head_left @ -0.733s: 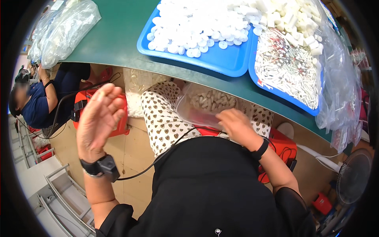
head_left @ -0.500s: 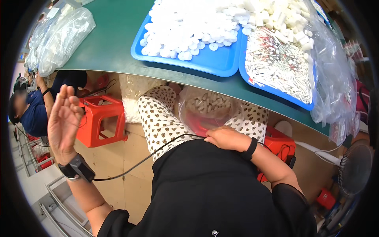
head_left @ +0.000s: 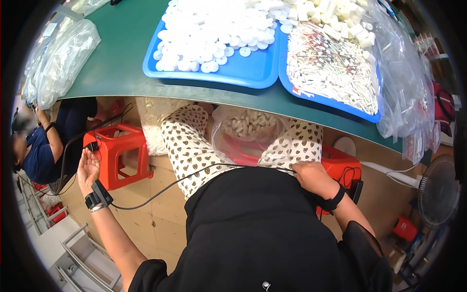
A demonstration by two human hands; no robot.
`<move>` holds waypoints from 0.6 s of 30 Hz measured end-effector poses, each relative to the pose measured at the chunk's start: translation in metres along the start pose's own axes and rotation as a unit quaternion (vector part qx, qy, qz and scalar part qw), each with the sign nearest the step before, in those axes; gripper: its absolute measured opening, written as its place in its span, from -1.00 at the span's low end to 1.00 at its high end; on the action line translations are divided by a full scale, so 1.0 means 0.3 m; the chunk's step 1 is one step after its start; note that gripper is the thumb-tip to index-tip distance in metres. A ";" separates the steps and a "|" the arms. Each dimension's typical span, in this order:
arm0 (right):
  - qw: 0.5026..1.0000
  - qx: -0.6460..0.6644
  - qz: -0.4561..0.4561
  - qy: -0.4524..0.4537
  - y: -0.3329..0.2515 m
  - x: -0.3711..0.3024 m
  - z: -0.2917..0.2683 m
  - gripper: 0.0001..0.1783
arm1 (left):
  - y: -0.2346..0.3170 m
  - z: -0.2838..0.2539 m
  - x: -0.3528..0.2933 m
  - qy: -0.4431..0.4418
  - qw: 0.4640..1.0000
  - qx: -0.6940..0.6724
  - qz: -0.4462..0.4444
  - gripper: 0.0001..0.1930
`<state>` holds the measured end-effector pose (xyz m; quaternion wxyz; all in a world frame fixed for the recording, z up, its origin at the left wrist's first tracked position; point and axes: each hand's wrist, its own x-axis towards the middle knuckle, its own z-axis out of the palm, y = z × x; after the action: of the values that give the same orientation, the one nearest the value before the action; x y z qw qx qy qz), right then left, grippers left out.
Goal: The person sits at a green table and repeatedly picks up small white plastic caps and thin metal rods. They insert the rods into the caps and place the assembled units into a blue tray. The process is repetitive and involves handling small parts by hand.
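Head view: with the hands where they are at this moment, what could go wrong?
1. The black cable runs from the left hand wristband across the lap; swinging that arm wide may snag or pull it.
2. The clear bag of small white pieces sits open between the knees near the right hand; a leg shift could tip it and spill them.
3. The blue tray lies close to the table edge; a bump from below might scatter its white caps.

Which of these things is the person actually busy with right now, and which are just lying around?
In hand:
right hand on the lap, beside the clear bag of small white pieces
left hand, open and empty, out to the side near the red stool

Lying about:
blue tray of white caps
blue tray of thin white sticks
clear bags
fan
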<state>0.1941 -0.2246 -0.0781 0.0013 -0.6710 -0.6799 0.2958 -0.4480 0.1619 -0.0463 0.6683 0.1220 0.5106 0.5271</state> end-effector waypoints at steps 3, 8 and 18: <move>0.953 0.284 0.079 -0.071 0.003 -0.007 -0.126 -0.82 | -0.049 0.028 -0.038 -0.015 1.000 0.017 -0.008 -0.77; 0.825 0.515 0.211 -0.097 0.017 -0.090 -0.342 -0.85 | -0.203 0.169 -0.078 -0.094 0.995 0.019 -0.033 -0.77; 0.734 0.657 0.031 0.168 0.066 -0.314 -0.490 -0.72 | -0.261 0.431 -0.150 -0.307 0.947 0.006 -0.090 -0.72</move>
<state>0.2800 -0.2534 0.0724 0.5471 -0.5623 -0.2836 0.5514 -0.2943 0.1406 -0.0183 0.8366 0.2356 0.2928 0.3987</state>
